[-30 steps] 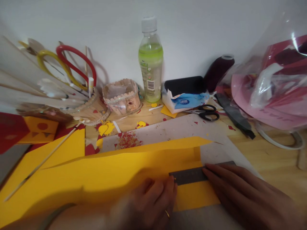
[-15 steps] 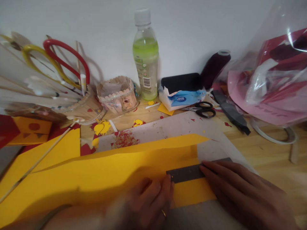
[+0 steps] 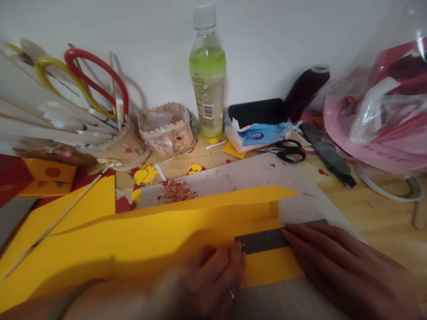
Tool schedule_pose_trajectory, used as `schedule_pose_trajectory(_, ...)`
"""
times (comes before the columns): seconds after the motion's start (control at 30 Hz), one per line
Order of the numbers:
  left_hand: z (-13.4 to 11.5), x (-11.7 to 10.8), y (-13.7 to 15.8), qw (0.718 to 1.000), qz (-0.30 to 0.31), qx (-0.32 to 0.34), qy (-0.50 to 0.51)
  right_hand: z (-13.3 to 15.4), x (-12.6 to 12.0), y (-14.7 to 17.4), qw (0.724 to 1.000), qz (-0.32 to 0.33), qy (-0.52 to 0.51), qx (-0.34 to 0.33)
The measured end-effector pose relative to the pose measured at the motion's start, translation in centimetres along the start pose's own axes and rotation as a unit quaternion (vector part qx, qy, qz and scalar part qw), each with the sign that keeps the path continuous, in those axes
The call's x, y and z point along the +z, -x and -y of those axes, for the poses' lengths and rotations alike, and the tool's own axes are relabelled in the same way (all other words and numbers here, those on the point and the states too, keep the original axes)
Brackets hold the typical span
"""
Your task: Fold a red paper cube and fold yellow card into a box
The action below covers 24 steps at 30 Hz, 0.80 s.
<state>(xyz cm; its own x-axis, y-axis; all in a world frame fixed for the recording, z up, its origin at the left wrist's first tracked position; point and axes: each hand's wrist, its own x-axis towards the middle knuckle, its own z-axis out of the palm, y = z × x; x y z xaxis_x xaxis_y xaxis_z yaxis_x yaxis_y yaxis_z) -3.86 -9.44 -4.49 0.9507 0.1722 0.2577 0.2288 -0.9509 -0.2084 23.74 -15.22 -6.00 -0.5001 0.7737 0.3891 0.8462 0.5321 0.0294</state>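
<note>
A dark flat ruler with fine teeth along its lower edge lies across the right end of a large yellow paper sheet. The sheet's far edge is folded up. My right hand rests flat on the ruler's right part, fingers stretched out. My left hand, with a ring on one finger, is curled closed over the sheet. Its fingertips touch the ruler's left end; whatever may be inside the curled fingers is hidden. Under the paper is a grey-white board.
Behind stand a green drink bottle, a small stick-walled basket, a tissue pack and black-handled scissors. A stick-walled holder with tools is at left; a plastic bag is at right. Paper scraps lie scattered.
The whole view has shifted slightly, so things sit a little farther right. Both hands, the ruler and the yellow paper keep almost the same positions relative to each other.
</note>
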Motion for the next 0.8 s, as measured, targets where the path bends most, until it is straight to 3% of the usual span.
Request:
schedule_pose_trajectory(0.53, -0.5, 1.0, 0.5, 0.998, -0.001, -0.019, 0.06, 0.2, -0.4, -1.0, 1.0, -0.025, 0.015, -0.006)
schedule_pose_trajectory(0.8, -1.3, 1.0, -1.1, 0.993, -0.086, -0.071, 0.032, 0.3, 0.2, -0.8, 0.999, -0.041, -0.002, 0.006)
